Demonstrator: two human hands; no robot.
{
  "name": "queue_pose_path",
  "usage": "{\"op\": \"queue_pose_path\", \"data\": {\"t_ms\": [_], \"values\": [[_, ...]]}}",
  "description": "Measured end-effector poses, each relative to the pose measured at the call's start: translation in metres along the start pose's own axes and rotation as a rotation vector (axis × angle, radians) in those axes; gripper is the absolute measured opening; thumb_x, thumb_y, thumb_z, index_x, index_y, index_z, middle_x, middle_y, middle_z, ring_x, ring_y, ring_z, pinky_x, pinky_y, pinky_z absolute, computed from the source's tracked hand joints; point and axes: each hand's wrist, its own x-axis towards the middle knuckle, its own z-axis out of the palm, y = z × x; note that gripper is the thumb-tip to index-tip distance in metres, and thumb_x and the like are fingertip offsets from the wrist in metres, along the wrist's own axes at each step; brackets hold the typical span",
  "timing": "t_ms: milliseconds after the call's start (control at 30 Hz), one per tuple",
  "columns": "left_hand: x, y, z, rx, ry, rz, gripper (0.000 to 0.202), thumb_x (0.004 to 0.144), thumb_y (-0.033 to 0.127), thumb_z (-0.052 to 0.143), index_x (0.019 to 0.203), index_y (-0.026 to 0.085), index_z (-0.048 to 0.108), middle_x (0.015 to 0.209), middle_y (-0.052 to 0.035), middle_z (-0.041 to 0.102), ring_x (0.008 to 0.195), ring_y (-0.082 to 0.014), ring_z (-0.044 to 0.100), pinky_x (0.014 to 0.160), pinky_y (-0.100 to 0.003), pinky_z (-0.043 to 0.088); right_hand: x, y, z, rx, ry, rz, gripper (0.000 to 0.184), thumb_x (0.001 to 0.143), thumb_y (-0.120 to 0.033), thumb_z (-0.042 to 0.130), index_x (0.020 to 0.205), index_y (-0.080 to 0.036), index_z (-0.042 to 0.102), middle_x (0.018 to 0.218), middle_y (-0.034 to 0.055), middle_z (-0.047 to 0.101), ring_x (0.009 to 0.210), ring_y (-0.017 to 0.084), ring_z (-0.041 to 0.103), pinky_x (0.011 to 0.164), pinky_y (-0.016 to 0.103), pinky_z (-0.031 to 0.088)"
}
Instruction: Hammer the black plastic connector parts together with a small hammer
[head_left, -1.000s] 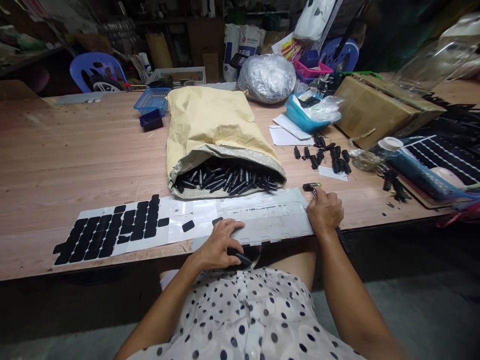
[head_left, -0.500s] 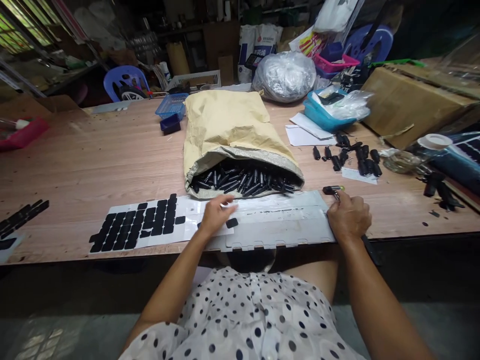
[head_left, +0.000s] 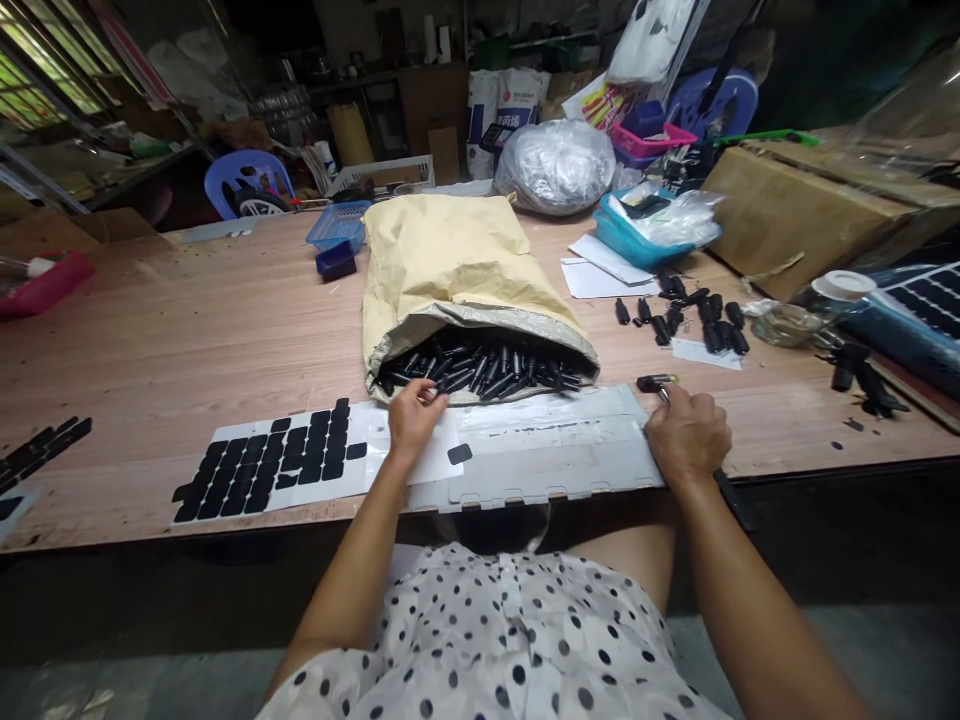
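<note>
One view only, the head camera.

- Left hand: stretched forward to the open mouth of the tan paper sack, which lies on its side on the table. Its fingertips are bent down onto the nearest of the black cylindrical parts spilling from the mouth. Whether a part is already pinched cannot be told.
- Right hand: loosely fisted and rested on the right end of the white backing strip, well apart from the left. A small black piece with a yellow-green tip lies just ahead of its knuckles. A dark bar shows behind the wrist. Whether it is gripped cannot be told.
- Sheet of black pads: flat to the left. One loose pad lies between the hands.
- More loose black parts: scattered right of the sack.

Judgement on the pick:
- A single part is best taken from the front edge of the heap, end-on and between thumb and forefinger, so that neighbours are not dragged out over the strip.
- The strip is best kept pinned by the right hand while this is done.

Writing: blue print is seen on a white bag beyond the table, too small to be read reliably. No other label is legible.
</note>
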Motion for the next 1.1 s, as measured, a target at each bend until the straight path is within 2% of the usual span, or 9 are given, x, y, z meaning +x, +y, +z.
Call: {"op": "queue_pose_path", "data": {"t_ms": [67,133,233,367,567,900,1100], "values": [[-0.023,0.003,0.011,-0.024,-0.116,0.161,0.018,0.077,0.023,0.075,0.095,0.023,0.075,0.085,-0.0008,0.075,0.078,-0.0189,0.067,0.072,-0.031,0.053,0.000,0.002,0.002,0.010,0.029,-0.018,0.037,0.089,-0.019,0.049,0.116,-0.013,0.073,0.090,0.0148,0.058,0.079,0.025,0.048,0.066,0.036,0.030],[-0.039,0.010,0.024,-0.002,-0.199,0.319,0.021,0.077,0.021,0.077,0.098,0.024,0.077,0.087,-0.0013,0.075,0.084,-0.0203,0.066,0.079,-0.034,0.054,0.000,0.004,0.002,0.016,0.024,-0.026,0.036,0.089,-0.019,0.050,0.117,-0.013,0.072,0.090,0.0144,0.058,0.079,0.025,0.047,0.066,0.036,0.031],[-0.048,0.020,0.040,0.040,-0.281,0.424,0.030,0.078,0.019,0.078,0.108,0.026,0.077,0.088,-0.0014,0.074,0.089,-0.0224,0.064,0.088,-0.039,0.054,0.002,0.005,0.002,0.004,-0.021,-0.011,0.037,0.090,-0.020,0.050,0.119,-0.013,0.072,0.092,0.0142,0.058,0.080,0.025,0.048,0.067,0.036,0.031],[-0.044,0.020,0.047,0.035,-0.338,0.432,0.035,0.078,0.016,0.078,0.111,0.026,0.076,0.090,-0.0014,0.073,0.092,-0.0230,0.062,0.091,-0.040,0.052,0.002,0.003,0.001,-0.030,0.000,0.003,0.039,0.090,-0.019,0.048,0.119,-0.015,0.074,0.095,0.0149,0.059,0.082,0.026,0.050,0.067,0.035,0.030],[-0.043,0.007,0.044,0.005,-0.319,0.433,0.038,0.075,0.023,0.082,0.113,0.025,0.075,0.092,-0.0021,0.070,0.095,-0.0243,0.059,0.091,-0.041,0.051,0.000,0.000,-0.001,-0.050,0.055,0.017,0.036,0.090,-0.022,0.051,0.116,-0.016,0.076,0.095,0.0154,0.060,0.085,0.027,0.051,0.067,0.035,0.031],[-0.046,0.006,0.051,0.011,-0.316,0.435,0.013,0.079,0.023,0.080,0.092,0.024,0.079,0.086,-0.0027,0.068,0.094,-0.0250,0.057,0.090,-0.041,0.050,0.001,-0.002,-0.005,-0.035,-0.015,0.074,0.040,0.089,-0.018,0.052,0.122,-0.015,0.074,0.104,0.0174,0.061,0.089,0.028,0.053,0.070,0.036,0.035],[-0.045,0.009,0.052,0.022,-0.299,0.404,0.013,0.077,0.020,0.081,0.089,0.023,0.079,0.086,-0.0030,0.069,0.094,-0.0250,0.057,0.089,-0.041,0.050,0.010,0.002,-0.007,-0.014,-0.082,0.128,0.041,0.089,-0.019,0.050,0.122,-0.016,0.074,0.103,0.0164,0.064,0.090,0.028,0.056,0.074,0.037,0.040]]}}
